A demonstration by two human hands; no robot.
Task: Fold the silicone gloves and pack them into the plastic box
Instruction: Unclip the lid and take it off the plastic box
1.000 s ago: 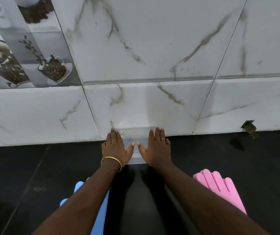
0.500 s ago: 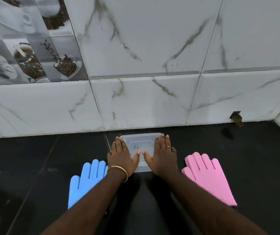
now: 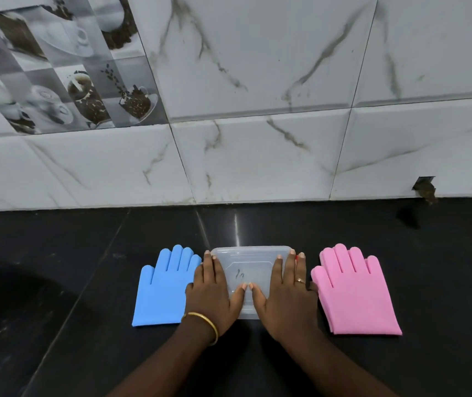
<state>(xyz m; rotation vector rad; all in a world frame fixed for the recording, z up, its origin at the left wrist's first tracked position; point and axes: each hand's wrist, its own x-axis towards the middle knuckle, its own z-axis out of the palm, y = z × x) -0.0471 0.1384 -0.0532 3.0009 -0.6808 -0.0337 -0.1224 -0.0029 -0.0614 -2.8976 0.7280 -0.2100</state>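
A clear plastic box (image 3: 250,257) with its lid on lies flat on the black counter, in the middle of the head view. My left hand (image 3: 213,293) rests flat on its left part, fingers straight. My right hand (image 3: 284,295) rests flat on its right part, thumbs almost meeting. A blue silicone glove (image 3: 163,285) lies flat to the left of the box, fingers pointing at the wall. A pink silicone glove (image 3: 353,293) lies flat to the right, also unfolded.
The black counter (image 3: 57,282) runs back to a white marble-tiled wall (image 3: 257,153). A small dark hole in the wall (image 3: 425,187) sits at the right, at counter level. Tiles with coffee pictures (image 3: 57,81) are at the upper left.
The view has tilted down, so the box and both gloves now show fully. My hands stay flat on the box lid in the same pose.
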